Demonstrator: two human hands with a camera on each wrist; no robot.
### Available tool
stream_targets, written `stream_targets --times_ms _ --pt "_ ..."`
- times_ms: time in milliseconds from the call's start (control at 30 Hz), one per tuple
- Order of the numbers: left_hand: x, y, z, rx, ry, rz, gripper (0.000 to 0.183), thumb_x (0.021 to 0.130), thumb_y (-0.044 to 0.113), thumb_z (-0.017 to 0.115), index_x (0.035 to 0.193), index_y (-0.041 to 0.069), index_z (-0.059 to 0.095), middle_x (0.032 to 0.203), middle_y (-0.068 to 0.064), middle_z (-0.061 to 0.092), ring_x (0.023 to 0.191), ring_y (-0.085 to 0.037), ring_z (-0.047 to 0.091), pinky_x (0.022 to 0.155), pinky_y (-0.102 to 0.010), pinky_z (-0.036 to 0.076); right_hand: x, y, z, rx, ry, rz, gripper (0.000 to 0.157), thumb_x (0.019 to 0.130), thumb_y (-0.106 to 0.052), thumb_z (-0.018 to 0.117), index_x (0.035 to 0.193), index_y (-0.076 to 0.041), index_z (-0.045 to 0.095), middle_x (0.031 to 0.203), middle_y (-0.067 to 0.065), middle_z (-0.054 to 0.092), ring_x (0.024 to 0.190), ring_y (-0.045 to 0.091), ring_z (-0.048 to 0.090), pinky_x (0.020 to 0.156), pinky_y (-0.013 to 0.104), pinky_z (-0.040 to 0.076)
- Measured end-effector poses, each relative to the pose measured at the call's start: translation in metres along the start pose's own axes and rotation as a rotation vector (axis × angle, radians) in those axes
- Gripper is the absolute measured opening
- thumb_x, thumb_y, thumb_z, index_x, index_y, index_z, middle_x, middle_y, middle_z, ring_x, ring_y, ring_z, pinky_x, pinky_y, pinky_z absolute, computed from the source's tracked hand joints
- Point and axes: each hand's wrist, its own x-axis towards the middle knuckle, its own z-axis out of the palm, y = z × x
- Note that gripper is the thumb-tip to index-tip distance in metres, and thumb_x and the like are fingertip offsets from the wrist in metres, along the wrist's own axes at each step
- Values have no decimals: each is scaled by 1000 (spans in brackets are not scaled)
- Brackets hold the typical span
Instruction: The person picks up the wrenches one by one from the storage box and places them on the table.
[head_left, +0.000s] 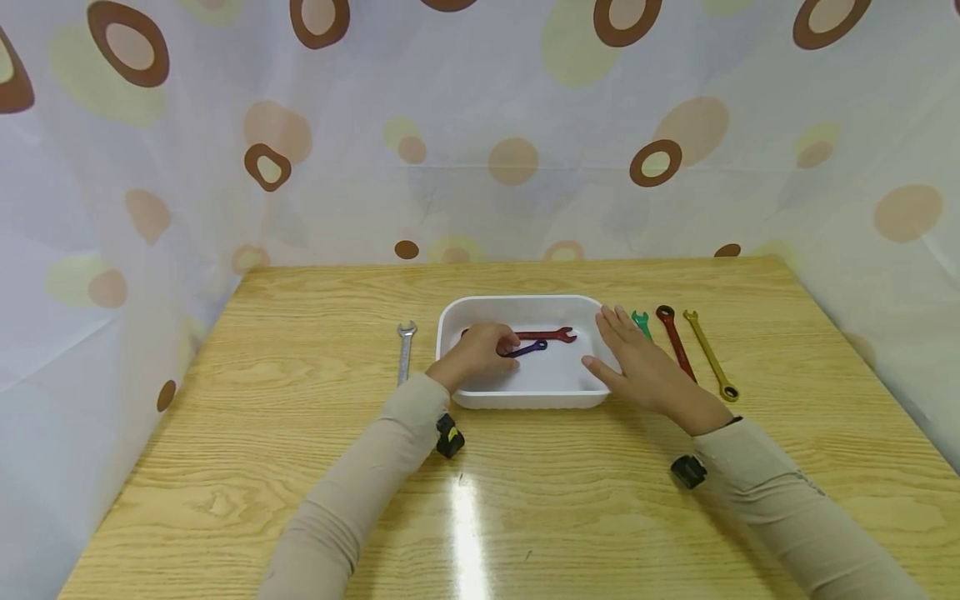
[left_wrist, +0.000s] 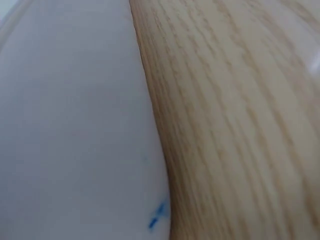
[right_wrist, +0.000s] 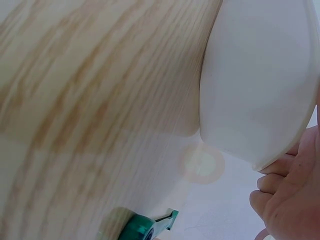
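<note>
A white plastic tray [head_left: 540, 400] stands on the table with a red wrench [head_left: 558, 334] and a smaller purple wrench [head_left: 534, 347] lying inside. My left hand [head_left: 480, 350] reaches over the tray's left side, thumb and fingers parted around the near end of the purple wrench. The hand covers part of the red wrench. At the tray's right rim my right hand [head_left: 645, 371] is spread, its fingers straight. In the right wrist view, its fingers [right_wrist: 280, 185] are against the rim. The left wrist view shows only the tray's outer wall [left_wrist: 80, 120] and the wooden table.
Left of the tray lies a silver wrench [head_left: 406, 350]. On its right are a green wrench [head_left: 641, 322], a dark red ratchet wrench [head_left: 675, 337] and a gold wrench [head_left: 708, 350]. The right hand partly covers the green one. A patterned curtain [head_left: 480, 150] closes off the table's back.
</note>
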Motion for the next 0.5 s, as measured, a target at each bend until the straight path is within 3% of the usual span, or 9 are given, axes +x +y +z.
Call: stream_targets --times_ms 500 --pt "0 1 1 74 48 -1 18 83 6 74 99 3 69 93 -7 67 87 -16 60 82 -27 49 1 -1 -2 1 -20 7 78 101 -46 42 149 9 14 157 25 7 145 40 0 114 57 12"
